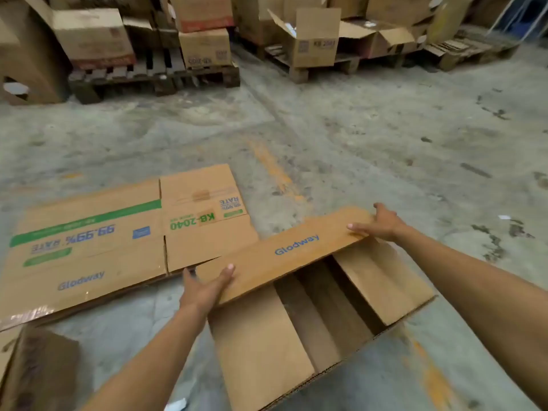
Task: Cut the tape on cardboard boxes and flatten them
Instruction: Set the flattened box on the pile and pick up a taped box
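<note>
box (311, 315) interior shadowed, hands (207, 289) gripping flap (284, 250)

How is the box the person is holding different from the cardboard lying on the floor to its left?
The held box is still open, with a hollow inside and its flaps spread; the floor cardboard lies fully flat. The left hand and right hand grip the box's long flap, while nothing touches the flat one. The flat one shows green print and a green stripe; the box's visible faces are mostly plain. Both are brown and carry the blue word Glodway.

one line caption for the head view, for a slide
Both hands grip an open brown cardboard box's long flap.
</note>
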### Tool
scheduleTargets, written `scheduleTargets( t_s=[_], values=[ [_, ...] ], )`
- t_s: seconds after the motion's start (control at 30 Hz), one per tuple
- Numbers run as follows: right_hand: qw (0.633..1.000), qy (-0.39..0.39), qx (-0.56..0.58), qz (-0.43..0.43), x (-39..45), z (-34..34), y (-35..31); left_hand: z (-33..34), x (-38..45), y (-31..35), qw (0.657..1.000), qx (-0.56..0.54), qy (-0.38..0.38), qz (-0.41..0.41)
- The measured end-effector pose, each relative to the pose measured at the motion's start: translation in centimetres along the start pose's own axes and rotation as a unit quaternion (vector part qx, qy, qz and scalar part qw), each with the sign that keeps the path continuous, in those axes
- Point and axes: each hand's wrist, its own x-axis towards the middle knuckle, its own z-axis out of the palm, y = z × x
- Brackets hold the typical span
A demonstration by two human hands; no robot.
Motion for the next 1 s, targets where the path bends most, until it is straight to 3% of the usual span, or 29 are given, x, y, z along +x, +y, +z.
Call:
scheduleTargets(
  t_s=[0.1, 0.37, 0.47, 0.57, 0.6, 0.67, 0.73, 0.8, 0.9, 0.97, 1.0],
  values=[
    [0.998, -0.025, 0.050, -0.004, 1.6, 3.8, 3.7, 1.7, 3.0, -4.0, 0.996, -0.065, -0.002, 0.053],
    [0.982, 0.107, 0.158, -0.012, -3.1, 5.7, 10.3, 2.5, 1.7, -5.4, 0.983, -0.083, -0.022, 0.161],
    [0.933, 0.202, 0.294, -0.051, -7.4, 4.0, 13.1, 2.6, -1.9, -2.5, 0.958, -0.062, -0.016, 0.280],
    [0.849, 0.286, 0.420, -0.143, -10.3, 2.9, 15.7, 1.9, -5.3, 1.8, 0.923, -0.098, -0.027, 0.371],
    [0.834, 0.312, 0.428, -0.152, -10.8, 3.2, 16.4, 1.7, -6.3, 2.8, 0.916, -0.113, -0.031, 0.383],
    [0.841, 0.356, 0.392, -0.113, -11.3, 4.9, 17.8, 1.6, -7.0, 3.2, 0.916, -0.147, -0.038, 0.371],
    [0.820, 0.350, 0.447, -0.075, -12.0, 7.3, 18.4, 2.1, -7.0, 1.5, 0.930, -0.137, -0.041, 0.338],
    [0.760, 0.248, 0.597, -0.060, -12.6, 10.3, 18.6, 2.7, -6.6, -1.6, 0.950, -0.098, -0.080, 0.287],
    [0.595, 0.070, 0.800, -0.023, -14.3, 13.7, 19.0, 3.2, -6.4, -6.7, 0.963, -0.068, -0.115, 0.234],
    [0.497, 0.046, 0.866, 0.041, -15.4, 15.6, 19.7, 3.7, -7.4, -8.7, 0.960, 0.000, -0.152, 0.237],
    [0.480, 0.052, 0.873, 0.066, -15.7, 16.5, 20.1, 3.9, -7.5, -9.3, 0.950, 0.050, -0.161, 0.263]
  ],
)
